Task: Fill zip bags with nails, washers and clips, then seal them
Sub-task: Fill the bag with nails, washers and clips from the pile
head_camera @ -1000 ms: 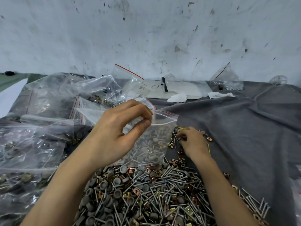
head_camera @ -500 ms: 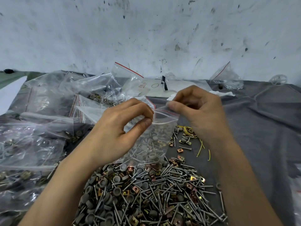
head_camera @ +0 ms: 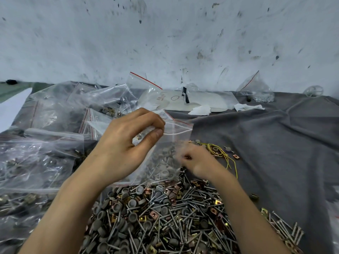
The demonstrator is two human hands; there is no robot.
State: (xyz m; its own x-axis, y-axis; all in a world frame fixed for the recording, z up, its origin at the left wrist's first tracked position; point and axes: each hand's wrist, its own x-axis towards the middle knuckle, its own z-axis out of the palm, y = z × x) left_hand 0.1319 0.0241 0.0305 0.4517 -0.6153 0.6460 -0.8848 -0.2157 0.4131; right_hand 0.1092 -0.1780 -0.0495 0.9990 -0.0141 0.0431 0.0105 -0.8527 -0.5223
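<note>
One clear plastic zip bag [head_camera: 177, 138], part-filled with nails and grey washers, sits just behind the hardware heap [head_camera: 156, 217], where the left hand [head_camera: 121, 149] has its grip clamped on the open mouth. Beyond the heap's right side the right hand [head_camera: 199, 161] is blurred (small copper clip [head_camera: 188, 157] at its fingertips; grip I cannot tell). Filling is in hand; next, pieces must drop through that mouth.

Left grip [head_camera: 125, 146] pinches the open zip bag [head_camera: 174, 143] by its mouth, nails and washers inside. At the bag's 4 o'clock the blurred right grip [head_camera: 200, 162] pinches a copper clip [head_camera: 187, 157]. Loose hardware pile [head_camera: 156, 217] at 6 o'clock, filled bags [head_camera: 36, 153] at 9 o'clock
</note>
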